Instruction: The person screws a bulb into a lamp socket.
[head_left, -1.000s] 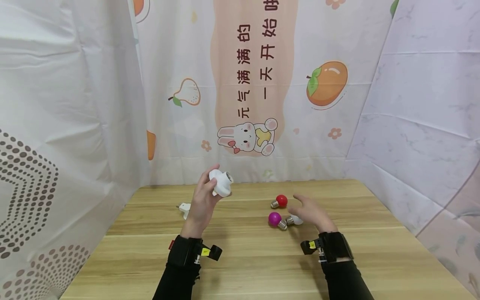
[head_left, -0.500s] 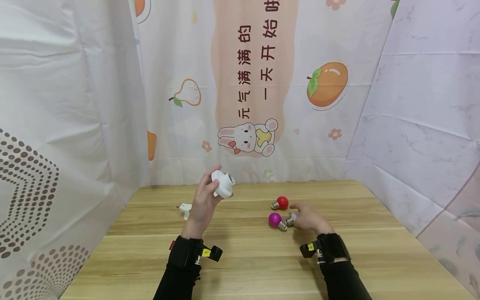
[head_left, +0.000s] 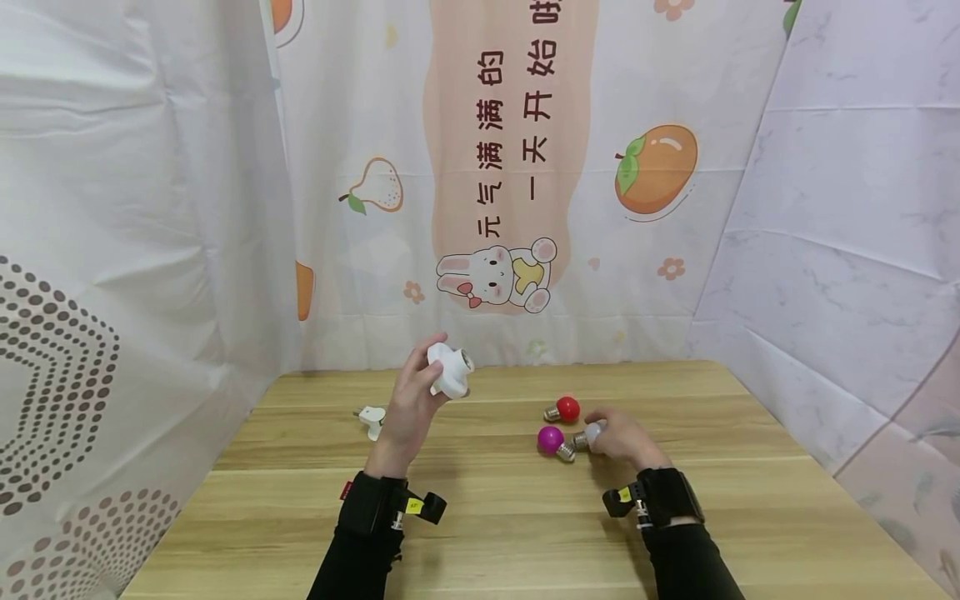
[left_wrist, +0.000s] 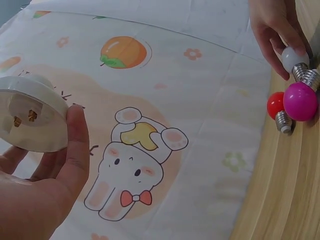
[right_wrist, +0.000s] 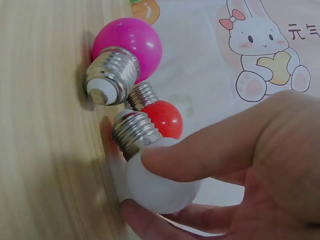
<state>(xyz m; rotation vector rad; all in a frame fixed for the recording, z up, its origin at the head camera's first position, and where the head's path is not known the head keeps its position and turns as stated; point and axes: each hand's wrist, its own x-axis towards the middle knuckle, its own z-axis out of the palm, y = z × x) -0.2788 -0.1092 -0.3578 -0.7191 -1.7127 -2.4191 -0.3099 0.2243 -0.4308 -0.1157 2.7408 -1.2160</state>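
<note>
My left hand (head_left: 407,412) grips a white lamp socket (head_left: 451,372) above the table, its round threaded opening tipped up to the right. In the left wrist view, the hollow back of the lamp socket (left_wrist: 37,112) shows two brass-coloured contacts. Over on the right, my right hand (head_left: 624,438) pinches a white light bulb (right_wrist: 162,182) by its globe, thumb on one side and fingers on the other. The bulb's metal screw base points left. Close by lie a magenta bulb (head_left: 550,439) and a red bulb (head_left: 567,409).
A white plug-like piece (head_left: 371,421) lies on the wooden table (head_left: 495,517) left of my left hand. A printed curtain (head_left: 360,275) hangs behind the far table edge, and more sheets hang at both sides.
My right hand has come down onto the white bulb, and its fingers have closed round the globe. My left hand has shifted slightly right with the lamp socket.
</note>
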